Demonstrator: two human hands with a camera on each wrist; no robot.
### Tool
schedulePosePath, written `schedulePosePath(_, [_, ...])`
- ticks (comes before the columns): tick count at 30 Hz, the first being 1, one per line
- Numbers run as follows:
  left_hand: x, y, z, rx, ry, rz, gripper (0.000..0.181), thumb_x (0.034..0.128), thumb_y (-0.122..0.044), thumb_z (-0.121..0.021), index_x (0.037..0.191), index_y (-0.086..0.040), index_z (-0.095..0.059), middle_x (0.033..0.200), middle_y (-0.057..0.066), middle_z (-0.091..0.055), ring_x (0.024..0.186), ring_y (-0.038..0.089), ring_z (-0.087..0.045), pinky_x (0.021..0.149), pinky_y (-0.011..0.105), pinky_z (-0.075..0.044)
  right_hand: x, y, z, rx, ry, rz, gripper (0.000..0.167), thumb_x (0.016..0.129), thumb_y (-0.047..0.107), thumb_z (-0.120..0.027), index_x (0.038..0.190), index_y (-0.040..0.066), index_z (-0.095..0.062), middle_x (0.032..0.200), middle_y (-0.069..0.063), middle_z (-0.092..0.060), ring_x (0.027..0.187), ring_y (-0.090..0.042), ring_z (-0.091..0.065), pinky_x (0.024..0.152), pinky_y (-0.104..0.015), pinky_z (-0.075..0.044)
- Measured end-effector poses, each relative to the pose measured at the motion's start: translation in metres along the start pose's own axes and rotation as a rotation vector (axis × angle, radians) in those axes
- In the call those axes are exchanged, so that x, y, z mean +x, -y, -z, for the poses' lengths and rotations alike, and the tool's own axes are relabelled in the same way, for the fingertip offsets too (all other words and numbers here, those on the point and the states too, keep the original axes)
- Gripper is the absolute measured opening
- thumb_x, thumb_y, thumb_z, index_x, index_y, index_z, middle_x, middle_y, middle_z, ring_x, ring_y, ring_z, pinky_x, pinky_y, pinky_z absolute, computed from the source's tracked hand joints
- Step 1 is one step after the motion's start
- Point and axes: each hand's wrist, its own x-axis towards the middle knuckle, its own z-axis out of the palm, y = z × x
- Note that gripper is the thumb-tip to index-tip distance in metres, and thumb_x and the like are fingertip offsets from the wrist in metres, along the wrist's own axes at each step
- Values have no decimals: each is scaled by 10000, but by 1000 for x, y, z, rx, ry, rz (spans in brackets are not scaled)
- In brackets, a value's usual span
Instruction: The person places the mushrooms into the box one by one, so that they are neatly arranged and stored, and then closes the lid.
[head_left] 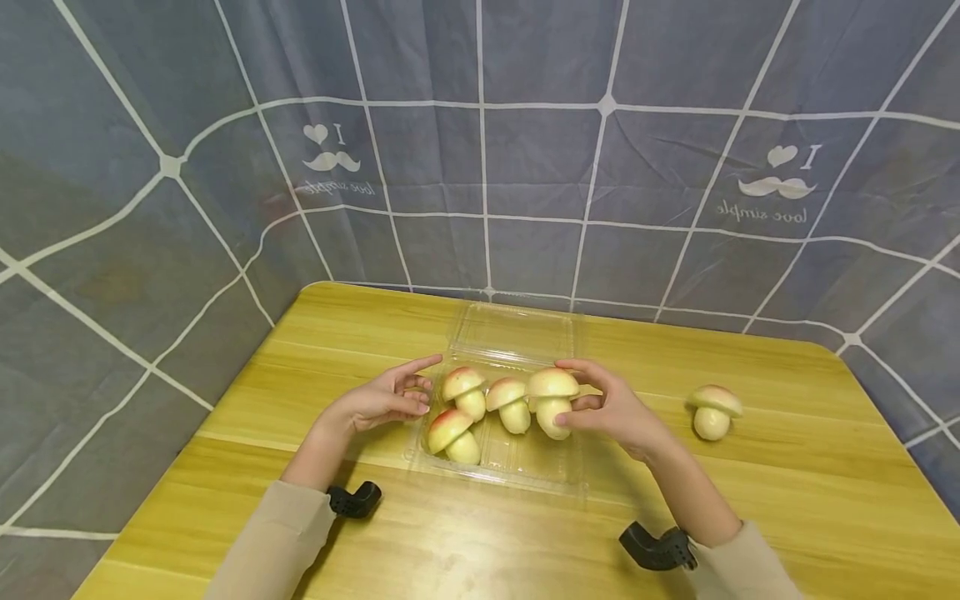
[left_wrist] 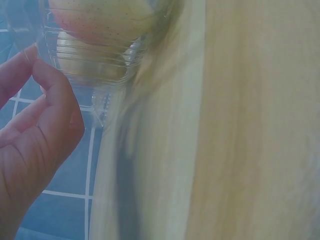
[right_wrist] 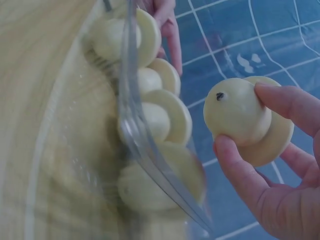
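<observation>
Three pale mushroom-shaped pieces with reddish caps, one of them a middle piece (head_left: 513, 408), lie in an open clear plastic container (head_left: 525, 477). My right hand (head_left: 618, 417) pinches another piece (head_left: 552, 396) between thumb and fingers over the container's right part. In the right wrist view my right hand (right_wrist: 285, 195) holds that piece (right_wrist: 235, 112) by its rounded stem and cap, apart from the others. My left hand (head_left: 375, 402) is at the container's left edge, fingers loosely bent; the left wrist view shows its fingertips (left_wrist: 35, 57) at the clear rim (left_wrist: 95, 82).
One more mushroom-shaped piece (head_left: 712, 412) lies on the wooden table (head_left: 480, 550) to the right. The container's clear lid (head_left: 513, 329) lies folded back behind it. A grey curtain (head_left: 540, 167) with white lines hangs around the table's back and sides.
</observation>
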Motion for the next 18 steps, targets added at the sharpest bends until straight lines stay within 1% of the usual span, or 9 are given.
schedulePosePath(3, [-1, 0, 0, 2, -5, 3, 833, 835, 139, -536, 1501, -77, -85, 998, 43, -415, 789, 87, -491, 674, 208, -463, 3, -3, -7, 20, 23, -4, 750, 750, -34, -714, 1396, -15, -333, 1330, -272, -340, 805, -158, -611, 704, -274, -522])
schedulePosePath(7, [-2, 1, -1, 9, -14, 3, 838, 831, 143, -534, 1500, -72, -77, 1010, 53, -406, 802, 89, -493, 691, 210, -472, 8, -7, -17, 37, 53, -16, 767, 747, -32, -721, 1401, -24, -320, 1320, -269, -351, 850, -196, -624, 723, -307, -535])
schedulePosePath(11, [-2, 1, -2, 8, -12, -3, 839, 828, 154, -525, 1499, -66, -72, 1013, 52, -402, 805, 86, -495, 698, 209, -478, 11, -10, -26, 41, 74, -15, 770, 738, -32, -730, 1395, -28, -329, 1304, -257, -387, 865, -218, -627, 715, -314, -540])
schedulePosePath(18, [-1, 1, -1, 12, -10, -7, 837, 831, 153, -527, 1500, -69, -74, 1020, 56, -405, 812, 93, -499, 705, 217, -483, 14, -13, -37, 11, 103, -2, 729, 730, -41, -735, 1369, -9, -385, 1227, -230, -448, 848, -243, -629, 707, -310, -541])
